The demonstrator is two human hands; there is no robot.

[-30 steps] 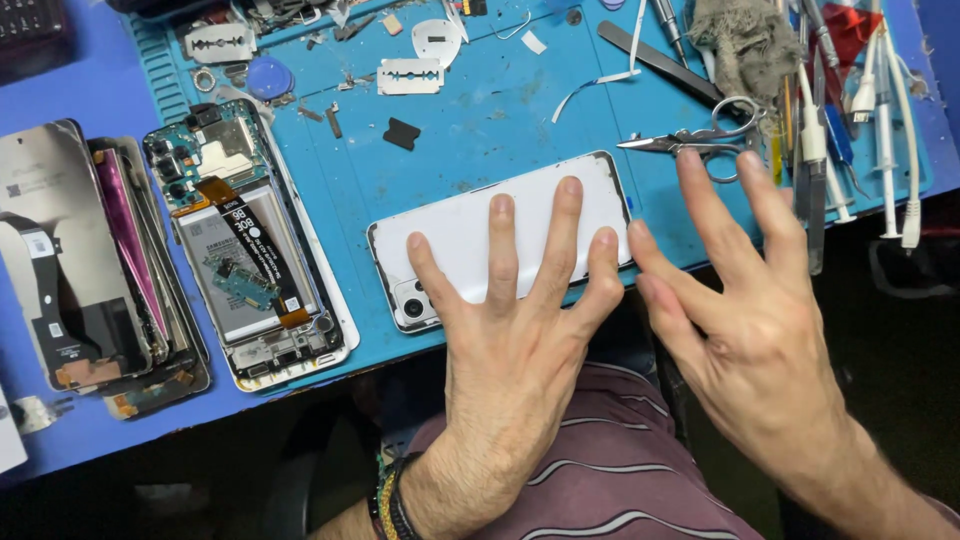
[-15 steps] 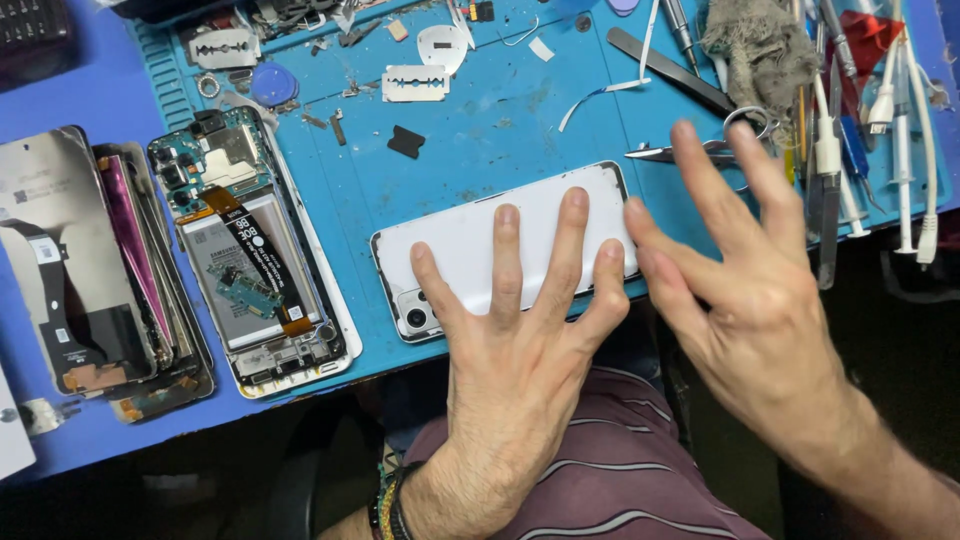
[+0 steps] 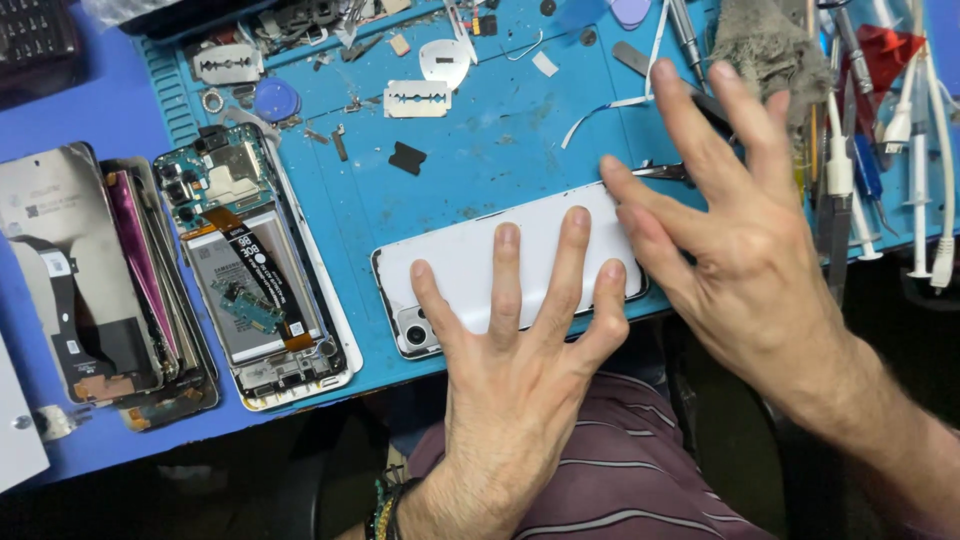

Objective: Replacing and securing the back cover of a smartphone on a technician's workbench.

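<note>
We press left hand point(image 3: 510, 370), fingers spread flat, on white phone back point(image 3: 480, 265) at blue mat point(image 3: 480, 170) near edge to pin it; right hand point(image 3: 745, 250) hovers open, empty, beside.

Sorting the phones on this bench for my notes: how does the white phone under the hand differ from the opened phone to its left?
The white phone is closed, its plain back cover on and camera lenses showing; the opened phone has no cover, so its circuit board, battery and ribbon cable are exposed. The white phone lies crosswise under the left hand; the opened phone lies lengthwise, untouched. Both rest on the blue mat.
</note>
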